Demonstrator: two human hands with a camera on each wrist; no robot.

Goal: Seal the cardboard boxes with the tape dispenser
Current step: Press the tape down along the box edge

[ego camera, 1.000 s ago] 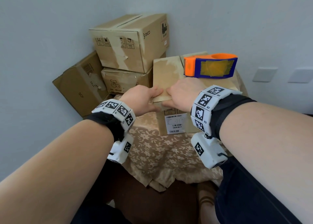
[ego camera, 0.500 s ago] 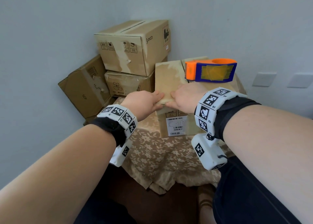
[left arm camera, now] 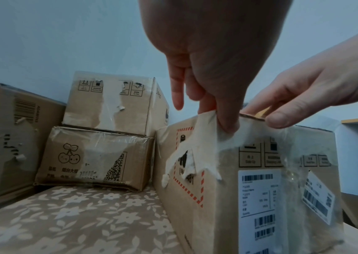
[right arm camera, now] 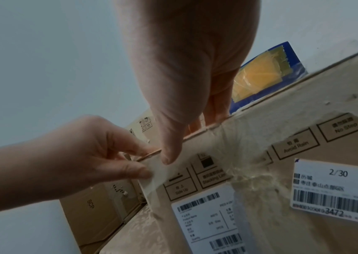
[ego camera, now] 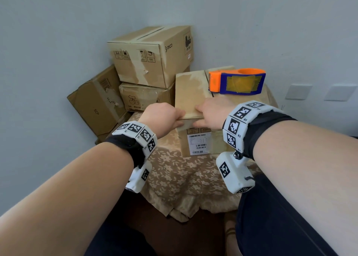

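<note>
A cardboard box (ego camera: 190,93) stands on a cloth-covered table, its labelled front face (left arm camera: 260,189) towards me. The orange and blue tape dispenser (ego camera: 238,81) lies on the box's top at the far right, nobody touching it; it also shows in the right wrist view (right arm camera: 265,75). My left hand (ego camera: 164,118) pinches a clear tape strip (left arm camera: 200,146) at the box's near left top corner, thumb on the front face (right arm camera: 139,161). My right hand (ego camera: 211,112) lies just to the right, fingers flat on the top, thumb pressing the front edge (right arm camera: 182,137).
Two stacked boxes (ego camera: 153,56) stand behind and left of the box, against the wall. Another box (ego camera: 96,100) leans tilted further left. The floral cloth (ego camera: 186,178) hangs over the table's near edge. Wall plates (ego camera: 298,92) sit on the right wall.
Both hands stay at the box's near top edge. The dispenser has not moved. Only my head view has shifted a little.
</note>
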